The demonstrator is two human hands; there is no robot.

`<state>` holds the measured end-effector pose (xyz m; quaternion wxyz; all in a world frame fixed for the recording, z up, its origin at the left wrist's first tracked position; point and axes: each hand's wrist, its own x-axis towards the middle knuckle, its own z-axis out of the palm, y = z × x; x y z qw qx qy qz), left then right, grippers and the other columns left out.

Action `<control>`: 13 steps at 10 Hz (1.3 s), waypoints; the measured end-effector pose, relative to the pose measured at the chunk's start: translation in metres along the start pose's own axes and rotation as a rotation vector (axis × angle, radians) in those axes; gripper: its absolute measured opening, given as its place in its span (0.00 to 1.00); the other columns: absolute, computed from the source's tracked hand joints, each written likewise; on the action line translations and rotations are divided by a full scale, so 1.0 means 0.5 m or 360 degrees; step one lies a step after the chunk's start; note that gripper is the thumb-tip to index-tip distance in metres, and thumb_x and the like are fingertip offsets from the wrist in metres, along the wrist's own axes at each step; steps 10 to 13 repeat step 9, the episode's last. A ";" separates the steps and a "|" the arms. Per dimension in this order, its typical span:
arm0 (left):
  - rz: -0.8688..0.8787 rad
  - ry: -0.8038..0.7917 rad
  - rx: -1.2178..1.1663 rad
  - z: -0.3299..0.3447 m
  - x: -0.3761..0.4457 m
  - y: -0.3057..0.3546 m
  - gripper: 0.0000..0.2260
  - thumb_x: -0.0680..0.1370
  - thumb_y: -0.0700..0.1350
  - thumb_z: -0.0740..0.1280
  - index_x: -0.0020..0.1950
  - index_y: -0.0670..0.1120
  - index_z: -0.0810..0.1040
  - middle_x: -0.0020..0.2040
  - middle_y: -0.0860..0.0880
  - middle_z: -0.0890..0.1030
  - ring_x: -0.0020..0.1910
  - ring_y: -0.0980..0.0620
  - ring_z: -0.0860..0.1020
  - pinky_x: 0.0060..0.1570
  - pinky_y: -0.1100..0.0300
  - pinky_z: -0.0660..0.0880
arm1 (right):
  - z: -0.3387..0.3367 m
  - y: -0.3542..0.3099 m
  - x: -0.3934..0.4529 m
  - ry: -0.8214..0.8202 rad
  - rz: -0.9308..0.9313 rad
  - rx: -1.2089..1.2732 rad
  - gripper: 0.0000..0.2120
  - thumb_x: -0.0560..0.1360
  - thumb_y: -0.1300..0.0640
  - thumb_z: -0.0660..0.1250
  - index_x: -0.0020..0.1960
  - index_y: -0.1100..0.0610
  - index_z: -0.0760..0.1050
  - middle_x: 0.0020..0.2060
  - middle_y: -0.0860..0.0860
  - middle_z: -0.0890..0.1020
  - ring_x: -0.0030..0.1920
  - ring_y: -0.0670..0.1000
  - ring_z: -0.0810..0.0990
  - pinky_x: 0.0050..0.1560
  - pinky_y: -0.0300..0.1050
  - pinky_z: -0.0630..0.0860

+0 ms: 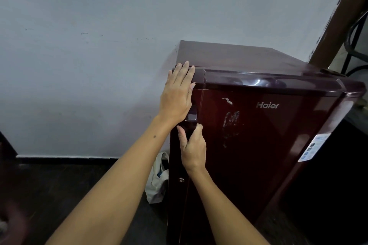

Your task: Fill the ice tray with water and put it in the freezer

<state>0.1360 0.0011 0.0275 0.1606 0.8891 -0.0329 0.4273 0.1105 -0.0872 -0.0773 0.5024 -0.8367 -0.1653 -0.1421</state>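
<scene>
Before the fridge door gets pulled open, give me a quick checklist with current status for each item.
1. Right hand on the door handle: ok, fingers curl into the recess.
2. Left hand bracing the fridge: ok, flat with straight fingers at the top left corner.
3. Door state: ok, it looks closed, no gap visible.
4. Ice tray ready: not ok, no tray in view and neither hand carries one.
5. Swing path clear: cannot tell, a white bag sits on the floor beside the fridge's left side.
6. Freezer space inside: cannot tell, interior hidden.
</scene>
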 end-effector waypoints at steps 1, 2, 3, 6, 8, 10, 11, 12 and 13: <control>0.0007 -0.0018 -0.0007 0.007 0.009 -0.010 0.19 0.83 0.42 0.53 0.75 0.42 0.62 0.76 0.43 0.61 0.77 0.45 0.55 0.76 0.52 0.47 | 0.008 0.001 0.010 0.0013 0.0010 0.0002 0.25 0.78 0.41 0.60 0.60 0.63 0.68 0.48 0.55 0.80 0.47 0.55 0.81 0.47 0.52 0.78; 0.0018 -0.0016 -0.0016 0.011 0.013 -0.016 0.19 0.83 0.42 0.53 0.75 0.42 0.62 0.76 0.44 0.61 0.77 0.45 0.55 0.76 0.52 0.47 | 0.017 0.005 0.014 0.0033 -0.0005 0.0010 0.23 0.78 0.43 0.61 0.59 0.63 0.68 0.49 0.55 0.80 0.47 0.54 0.80 0.46 0.52 0.78; 0.0022 -0.0008 -0.0037 0.014 0.012 -0.019 0.19 0.83 0.42 0.54 0.75 0.42 0.62 0.76 0.43 0.62 0.76 0.45 0.55 0.76 0.52 0.47 | 0.023 0.009 0.014 0.0059 -0.0020 0.0009 0.23 0.78 0.43 0.60 0.59 0.62 0.68 0.48 0.54 0.80 0.46 0.54 0.80 0.45 0.52 0.78; 0.0024 -0.0006 -0.0059 0.017 0.012 -0.021 0.19 0.83 0.42 0.54 0.74 0.41 0.63 0.75 0.43 0.62 0.76 0.44 0.55 0.76 0.51 0.48 | 0.024 0.015 0.015 0.0067 -0.0066 -0.0078 0.23 0.79 0.43 0.60 0.59 0.63 0.68 0.48 0.55 0.80 0.46 0.54 0.80 0.44 0.52 0.78; -0.0088 -0.0033 -0.0095 0.011 0.010 0.002 0.20 0.83 0.43 0.53 0.76 0.43 0.60 0.77 0.44 0.58 0.77 0.45 0.51 0.76 0.52 0.45 | -0.011 0.013 0.015 -0.0137 0.0031 -0.0042 0.24 0.76 0.36 0.60 0.52 0.58 0.68 0.39 0.50 0.78 0.35 0.50 0.78 0.36 0.49 0.75; -0.0280 -0.0039 -0.0262 0.003 -0.019 0.036 0.20 0.83 0.45 0.54 0.75 0.43 0.62 0.78 0.43 0.56 0.77 0.45 0.50 0.76 0.51 0.45 | -0.056 0.023 0.031 -0.0168 0.0326 0.0378 0.27 0.71 0.28 0.57 0.43 0.53 0.74 0.35 0.46 0.81 0.34 0.45 0.80 0.40 0.49 0.78; -0.0280 -0.0039 -0.0262 0.003 -0.019 0.036 0.20 0.83 0.45 0.54 0.75 0.43 0.62 0.78 0.43 0.56 0.77 0.45 0.50 0.76 0.51 0.45 | -0.056 0.023 0.031 -0.0168 0.0326 0.0378 0.27 0.71 0.28 0.57 0.43 0.53 0.74 0.35 0.46 0.81 0.34 0.45 0.80 0.40 0.49 0.78; -0.0280 -0.0039 -0.0262 0.003 -0.019 0.036 0.20 0.83 0.45 0.54 0.75 0.43 0.62 0.78 0.43 0.56 0.77 0.45 0.50 0.76 0.51 0.45 | -0.056 0.023 0.031 -0.0168 0.0326 0.0378 0.27 0.71 0.28 0.57 0.43 0.53 0.74 0.35 0.46 0.81 0.34 0.45 0.80 0.40 0.49 0.78; -0.0280 -0.0039 -0.0262 0.003 -0.019 0.036 0.20 0.83 0.45 0.54 0.75 0.43 0.62 0.78 0.43 0.56 0.77 0.45 0.50 0.76 0.51 0.45 | -0.056 0.023 0.031 -0.0168 0.0326 0.0378 0.27 0.71 0.28 0.57 0.43 0.53 0.74 0.35 0.46 0.81 0.34 0.45 0.80 0.40 0.49 0.78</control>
